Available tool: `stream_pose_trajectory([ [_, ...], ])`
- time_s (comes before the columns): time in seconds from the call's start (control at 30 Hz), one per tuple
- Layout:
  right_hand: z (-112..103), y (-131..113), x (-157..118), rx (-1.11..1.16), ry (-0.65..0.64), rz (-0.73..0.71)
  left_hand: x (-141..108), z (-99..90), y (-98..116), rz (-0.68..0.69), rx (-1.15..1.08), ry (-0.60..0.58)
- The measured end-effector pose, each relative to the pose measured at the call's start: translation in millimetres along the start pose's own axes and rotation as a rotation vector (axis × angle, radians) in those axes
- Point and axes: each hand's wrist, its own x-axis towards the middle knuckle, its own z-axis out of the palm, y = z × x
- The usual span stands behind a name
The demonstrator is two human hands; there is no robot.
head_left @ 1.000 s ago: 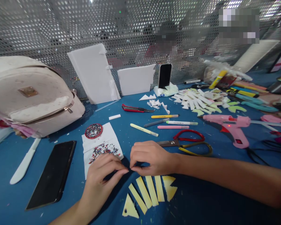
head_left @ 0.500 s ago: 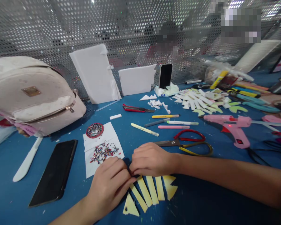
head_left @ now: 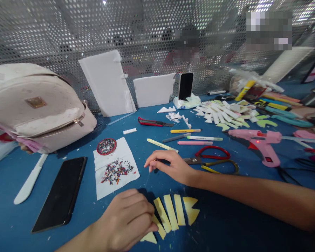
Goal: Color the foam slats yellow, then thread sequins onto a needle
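Observation:
Yellow strips [head_left: 170,212] lie side by side near the front edge, with a notched tail-like piece [head_left: 191,210] at their right and a pale yellow piece [head_left: 150,238] at their left. My left hand [head_left: 131,218] is closed over the leftmost pieces, its fingertips at a strip; what it pinches is hidden. Above the strips, my right hand [head_left: 170,166] has its fingers pinched together, with a thin clear thread hanging from the fingertips. White paper [head_left: 102,189] bears colourful bits [head_left: 115,171] and a red-rimmed round lid [head_left: 106,146] full of bits.
Scissors [head_left: 212,152] lie behind my right hand, with several pens [head_left: 195,142] beyond. A pink glue gun [head_left: 265,140] is at the right, a black phone [head_left: 60,196] and white knife [head_left: 29,182] at the left. A backpack [head_left: 36,112] and foam pile [head_left: 220,112] stand farther back.
My right hand has moved up and away from my left hand, and a thin thread now shows below it. My left hand has shifted down and right over the leftmost yellow pieces.

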Motion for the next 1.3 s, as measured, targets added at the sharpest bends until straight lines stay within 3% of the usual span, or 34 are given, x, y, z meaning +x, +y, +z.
stream_pose_trajectory([
  [0.27,0.0,-1.2,-3.5,0.136,-0.051,0.001,-4.3,7.0,-4.8,-0.009,-0.052,0.084],
  [0.53,0.9,-1.8,-3.1,0.054,0.011,-0.003,-5.3,5.2,-4.8,-0.020,-0.080,0.080],
  [0.73,-1.5,0.9,-0.7,-0.181,0.057,-0.210,-6.4,6.9,-4.8,-0.031,-0.121,0.074],
  [1.1,3.8,-7.3,-4.8,-0.417,-0.179,-0.537,-5.7,5.9,-4.4,-0.027,-0.078,0.080],
  [1.2,5.4,-3.0,-5.2,-0.503,-0.219,-0.575,-4.4,5.0,-4.8,-0.011,-0.063,0.083],
  [1.3,4.6,-0.9,-5.1,-0.503,-0.176,-0.570,-2.1,4.9,-5.0,0.022,-0.058,0.094],
])
